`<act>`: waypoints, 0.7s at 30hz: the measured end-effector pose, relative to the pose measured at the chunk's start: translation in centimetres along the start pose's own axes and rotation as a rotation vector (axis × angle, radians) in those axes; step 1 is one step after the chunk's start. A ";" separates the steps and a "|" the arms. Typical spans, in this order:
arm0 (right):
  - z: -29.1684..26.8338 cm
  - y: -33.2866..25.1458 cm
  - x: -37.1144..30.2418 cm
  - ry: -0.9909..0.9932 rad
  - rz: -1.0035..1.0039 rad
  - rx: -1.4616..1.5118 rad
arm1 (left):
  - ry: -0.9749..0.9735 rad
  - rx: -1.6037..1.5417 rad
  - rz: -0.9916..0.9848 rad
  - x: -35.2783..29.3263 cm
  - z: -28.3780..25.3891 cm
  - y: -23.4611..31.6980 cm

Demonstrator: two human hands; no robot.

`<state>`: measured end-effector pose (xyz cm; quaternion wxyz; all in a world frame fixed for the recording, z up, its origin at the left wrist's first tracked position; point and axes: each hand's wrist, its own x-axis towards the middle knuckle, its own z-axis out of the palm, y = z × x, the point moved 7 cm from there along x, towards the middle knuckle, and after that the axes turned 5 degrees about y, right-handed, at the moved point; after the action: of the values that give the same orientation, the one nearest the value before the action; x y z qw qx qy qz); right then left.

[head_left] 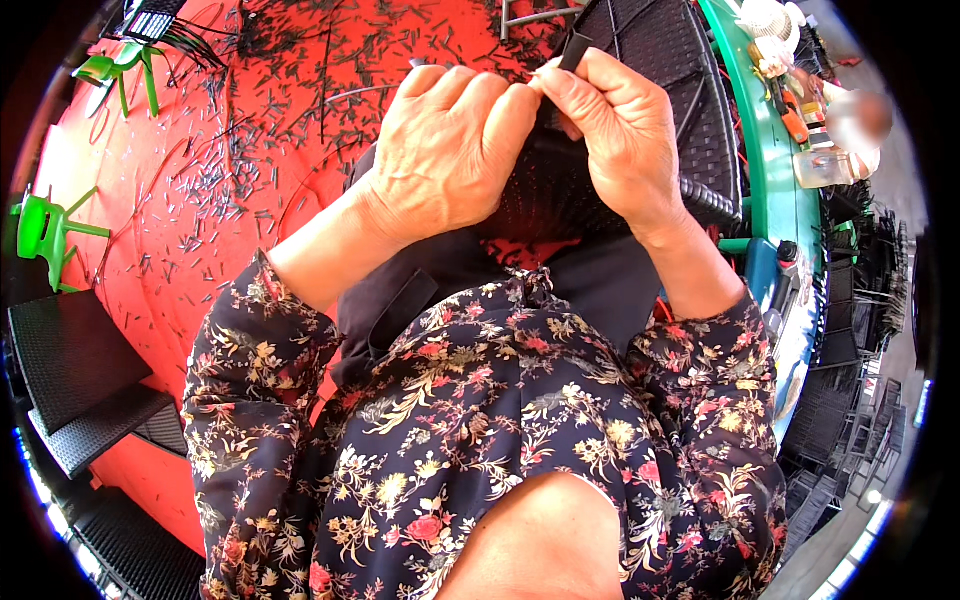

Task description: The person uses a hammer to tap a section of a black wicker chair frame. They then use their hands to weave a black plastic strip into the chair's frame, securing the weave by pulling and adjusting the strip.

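Observation:
My left hand (445, 155) is closed, its back toward me and its fingers curled out of sight, so what it grips is hidden. Close beside it, my right hand (630, 135) pinches a flat black strip (575, 52) between thumb and fingers; the strip's end sticks up above them. The two hands meet at the fingertips. Just beyond and to the right of them stands a black woven wicker panel (715, 140), part of a piece of furniture. A thin pale strand (360, 92) shows left of my left hand.
Short black offcuts (215, 185) litter the red floor covering (150, 270). At the left are green stools (42, 228) and black woven pieces (75, 355). A green-edged table (755, 120) on the right holds a clear container (822, 168) and tools. Dark woven furniture (840, 310) is stacked farther right.

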<state>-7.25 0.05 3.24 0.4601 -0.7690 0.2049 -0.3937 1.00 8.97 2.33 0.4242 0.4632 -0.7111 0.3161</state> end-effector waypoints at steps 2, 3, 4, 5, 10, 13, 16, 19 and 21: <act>-0.5 -0.1 -0.1 0.058 0.002 -0.048 | -0.104 -0.032 -0.090 0.2 0.2 0.1; -0.8 -0.2 -0.2 0.085 0.003 -0.076 | -0.099 -0.057 -0.102 0.2 0.5 0.1; -1.3 0.0 -0.4 0.082 0.006 -0.149 | -0.094 -0.083 -0.114 0.1 1.1 -0.1; -1.6 -0.3 -0.7 0.104 -0.017 -0.154 | -0.089 -0.097 -0.127 0.0 1.5 -0.3; -1.3 -1.0 -2.5 0.171 -0.006 0.086 | 0.027 -0.161 -0.150 -0.1 1.4 -0.2; -0.8 -0.8 -2.7 0.134 0.047 0.233 | 0.046 -0.163 -0.213 -0.2 1.3 -0.4; -0.1 -0.9 -2.7 0.047 0.152 0.297 | 0.039 -0.217 -0.258 -0.4 1.5 -0.6; 0.1 -1.7 -2.6 -0.012 0.155 0.250 | 0.049 -0.221 -0.251 -0.3 1.0 -0.3; 0.1 -2.6 -3.3 -0.029 0.169 0.222 | 0.084 -0.224 -0.244 -0.5 0.9 0.1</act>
<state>-9.28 3.55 4.08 0.5769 -0.6988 0.2174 -0.3629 0.78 8.44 1.52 0.5376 0.4823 -0.6620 0.2003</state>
